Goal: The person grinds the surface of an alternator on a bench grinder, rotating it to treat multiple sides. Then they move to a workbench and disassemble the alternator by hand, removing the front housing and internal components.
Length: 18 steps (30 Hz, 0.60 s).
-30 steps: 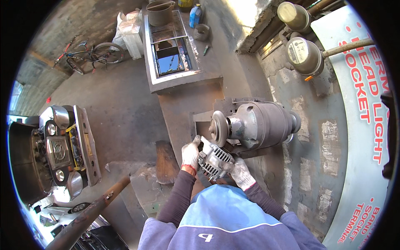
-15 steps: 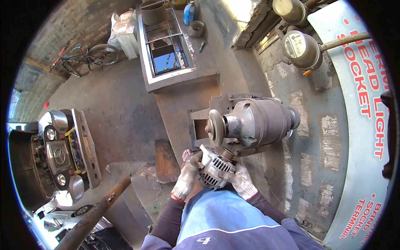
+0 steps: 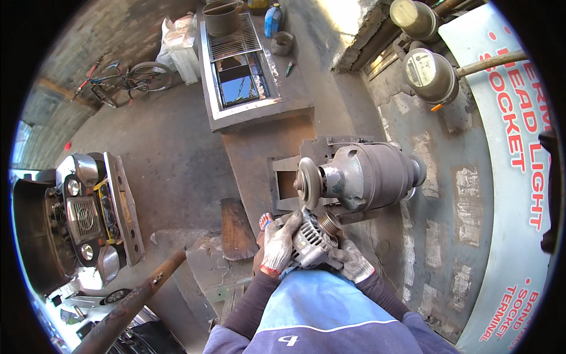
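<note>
Between my two gloved hands is an alternator (image 3: 311,241) with a slotted silver housing and a ribbed pulley (image 3: 328,224) at its upper right. My left hand (image 3: 279,245) is closed on the housing's left side. At the lower right, my right hand (image 3: 352,260) grips the same housing, its fingertips partly hidden. Just beyond the alternator stands a bench grinder (image 3: 371,175) with a large grey motor body. Its round wheel (image 3: 308,182) sits on the left end, close to the top of the alternator; whether they touch I cannot tell.
A concrete ledge with a framed glass panel (image 3: 242,82) and a pot (image 3: 221,20) lies ahead. A bicycle (image 3: 127,79) leans far left; a vehicle front (image 3: 85,218) stands at left. A rusty pipe (image 3: 135,298) crosses lower left. Meters (image 3: 430,75) and a sign (image 3: 501,177) line the right.
Both hands have moved slightly right with the alternator, which has turned so that its pulley shows more. My head view has shifted a little.
</note>
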{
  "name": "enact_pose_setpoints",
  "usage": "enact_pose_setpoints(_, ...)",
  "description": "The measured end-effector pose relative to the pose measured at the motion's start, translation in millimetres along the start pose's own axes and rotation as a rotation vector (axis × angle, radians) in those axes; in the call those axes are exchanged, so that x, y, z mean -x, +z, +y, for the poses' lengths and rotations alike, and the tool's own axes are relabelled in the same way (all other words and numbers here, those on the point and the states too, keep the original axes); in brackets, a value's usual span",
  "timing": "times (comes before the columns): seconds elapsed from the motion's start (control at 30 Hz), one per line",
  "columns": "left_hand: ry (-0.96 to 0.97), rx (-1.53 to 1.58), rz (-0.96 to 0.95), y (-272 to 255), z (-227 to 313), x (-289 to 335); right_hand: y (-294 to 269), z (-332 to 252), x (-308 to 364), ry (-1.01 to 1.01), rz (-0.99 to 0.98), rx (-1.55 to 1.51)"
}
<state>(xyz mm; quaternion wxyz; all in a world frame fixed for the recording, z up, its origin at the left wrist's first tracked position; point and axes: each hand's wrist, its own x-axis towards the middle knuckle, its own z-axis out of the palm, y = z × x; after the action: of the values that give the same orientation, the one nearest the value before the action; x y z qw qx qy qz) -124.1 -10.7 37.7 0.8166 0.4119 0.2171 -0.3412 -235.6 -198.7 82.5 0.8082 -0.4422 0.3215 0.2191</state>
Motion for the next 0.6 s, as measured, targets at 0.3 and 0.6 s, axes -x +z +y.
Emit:
enact_pose_setpoints(0.3,-0.183,0.059,0.096,-0.2,-7.6,-14.1,-17.1,23.2,-5.1,-0.072,-0.080,-0.222)
enact_pose_setpoints(0.6,-0.180,0.035,0.103,-8.0,-10.5,-38.0,-12.8,4.4,-31.6,-0.090,-0.098,-0.274)
